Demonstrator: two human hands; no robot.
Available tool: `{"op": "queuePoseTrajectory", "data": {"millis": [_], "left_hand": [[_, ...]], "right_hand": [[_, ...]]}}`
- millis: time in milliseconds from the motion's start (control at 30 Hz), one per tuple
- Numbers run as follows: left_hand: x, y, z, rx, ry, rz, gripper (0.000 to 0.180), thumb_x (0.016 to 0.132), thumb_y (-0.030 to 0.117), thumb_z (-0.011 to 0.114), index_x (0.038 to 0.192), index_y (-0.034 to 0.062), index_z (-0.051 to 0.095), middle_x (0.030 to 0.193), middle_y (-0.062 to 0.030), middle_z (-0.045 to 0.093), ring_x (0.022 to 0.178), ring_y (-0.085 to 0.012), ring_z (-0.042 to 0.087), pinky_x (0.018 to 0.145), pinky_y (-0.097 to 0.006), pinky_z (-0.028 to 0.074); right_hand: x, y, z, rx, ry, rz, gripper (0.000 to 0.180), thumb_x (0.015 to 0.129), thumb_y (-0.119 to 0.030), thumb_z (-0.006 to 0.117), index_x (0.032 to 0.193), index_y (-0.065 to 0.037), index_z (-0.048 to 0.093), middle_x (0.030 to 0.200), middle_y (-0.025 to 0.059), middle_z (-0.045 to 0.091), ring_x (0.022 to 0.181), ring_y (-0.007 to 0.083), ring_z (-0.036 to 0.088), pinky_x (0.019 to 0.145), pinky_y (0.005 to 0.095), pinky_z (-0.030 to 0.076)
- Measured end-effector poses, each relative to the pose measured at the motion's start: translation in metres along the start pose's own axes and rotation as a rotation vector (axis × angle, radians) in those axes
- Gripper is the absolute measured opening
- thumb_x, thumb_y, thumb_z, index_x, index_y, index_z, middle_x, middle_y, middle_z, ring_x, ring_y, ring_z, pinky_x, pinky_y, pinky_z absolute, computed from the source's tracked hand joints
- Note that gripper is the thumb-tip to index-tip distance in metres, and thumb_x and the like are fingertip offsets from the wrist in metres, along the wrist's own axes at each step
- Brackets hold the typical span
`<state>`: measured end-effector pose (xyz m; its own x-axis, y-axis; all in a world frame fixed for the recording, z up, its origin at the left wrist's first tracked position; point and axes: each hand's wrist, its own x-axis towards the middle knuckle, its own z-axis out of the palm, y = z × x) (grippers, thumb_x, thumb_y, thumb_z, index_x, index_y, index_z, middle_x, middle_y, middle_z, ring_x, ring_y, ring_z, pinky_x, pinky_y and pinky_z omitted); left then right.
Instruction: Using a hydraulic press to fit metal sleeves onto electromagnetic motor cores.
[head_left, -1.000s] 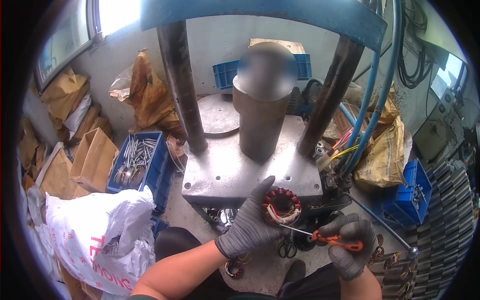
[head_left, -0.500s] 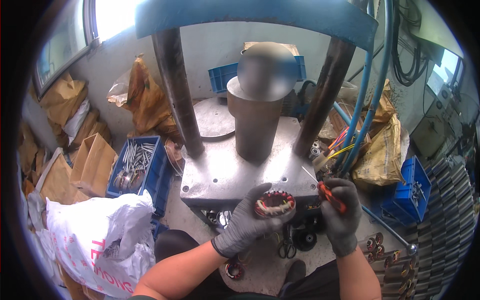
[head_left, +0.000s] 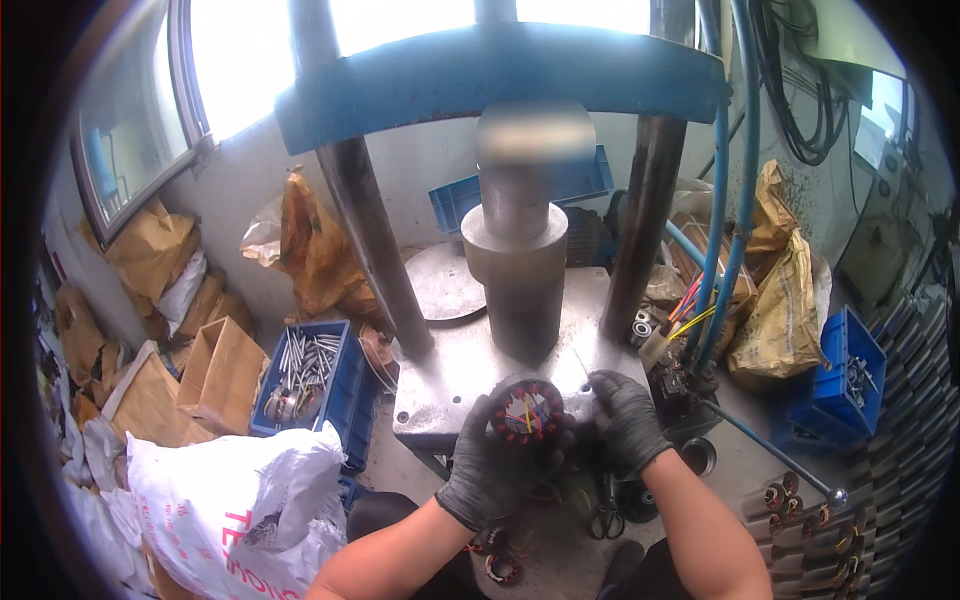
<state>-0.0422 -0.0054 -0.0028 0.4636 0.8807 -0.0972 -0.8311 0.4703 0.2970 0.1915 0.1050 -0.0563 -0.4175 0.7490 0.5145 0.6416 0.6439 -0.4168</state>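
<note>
My gloved left hand (head_left: 480, 470) grips a wound motor stator (head_left: 530, 412) by its rim, in front of the press plate. The stator's ring face is tipped toward me, showing red winding ends and white, yellow and blue wires across its opening. To its right, my gloved right hand (head_left: 630, 420) is closed on a screwdriver. Only the thin metal shaft (head_left: 582, 364) shows, pointing up and left over the plate; the glove hides the handle. The screwdriver's tip is apart from the stator.
Ahead stands a press with a thick steel ram (head_left: 515, 255) over a metal plate (head_left: 590, 310). At left are a blue crate (head_left: 352, 400) of metal rods and a white sack (head_left: 230, 490). Scissors (head_left: 606, 522) and a stator (head_left: 503, 570) lie below. A ball-ended lever (head_left: 770, 450) juts out at right.
The stator has turned so its opening faces me, with coloured wires now showing. My right hand has moved left, nearer the stator, and the orange-red screwdriver handle is now hidden. The view has tilted upward.
</note>
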Motion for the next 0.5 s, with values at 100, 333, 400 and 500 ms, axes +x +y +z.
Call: {"op": "queuePoseTrajectory", "data": {"millis": [100,333,400,500], "left_hand": [[-0.001,0.001,0.017,-0.031,0.039,0.049,0.060,0.093,0.056,0.065,0.134,0.0126,0.063,0.127,-0.0094,0.067,0.120,-0.0277,0.064,0.096,-0.044,0.055],[0.006,0.002,0.027,0.888,0.189,0.461,0.072,0.091,0.053,0.068,0.147,0.0107,0.051,0.140,-0.0124,0.058,0.128,-0.0349,0.057,0.112,-0.054,0.043],[0.007,0.009,0.027,0.825,0.096,0.596,0.065,0.092,0.040,0.071,0.149,0.0181,0.051,0.140,-0.0061,0.061,0.129,-0.0329,0.058,0.114,-0.055,0.040],[0.022,0.045,0.052,0.893,0.053,0.803,0.065,0.084,0.011,0.077,0.144,0.0092,0.052,0.132,-0.0094,0.063,0.122,-0.0240,0.064,0.103,-0.042,0.053]], "right_hand": [[-0.002,-0.003,0.009,-0.234,0.041,-0.015,0.037,0.084,-0.015,0.070,0.121,-0.012,0.069,0.120,0.0116,0.069,0.115,0.0343,0.064,0.100,0.0489,0.049],[0.012,-0.017,-0.016,-0.091,0.094,0.023,0.019,0.089,-0.015,0.069,0.107,-0.013,0.075,0.097,0.0112,0.073,0.093,0.0336,0.068,0.095,0.0468,0.049],[0.010,-0.027,-0.023,-0.031,0.147,0.055,0.011,0.098,-0.019,0.065,0.095,-0.012,0.074,0.083,0.0099,0.072,0.083,0.0316,0.069,0.095,0.0489,0.045],[0.003,-0.025,-0.036,0.129,0.177,-0.021,0.014,0.099,-0.024,0.067,0.093,-0.013,0.073,0.085,0.0099,0.072,0.081,0.0323,0.068,0.099,0.0522,0.042]]}}
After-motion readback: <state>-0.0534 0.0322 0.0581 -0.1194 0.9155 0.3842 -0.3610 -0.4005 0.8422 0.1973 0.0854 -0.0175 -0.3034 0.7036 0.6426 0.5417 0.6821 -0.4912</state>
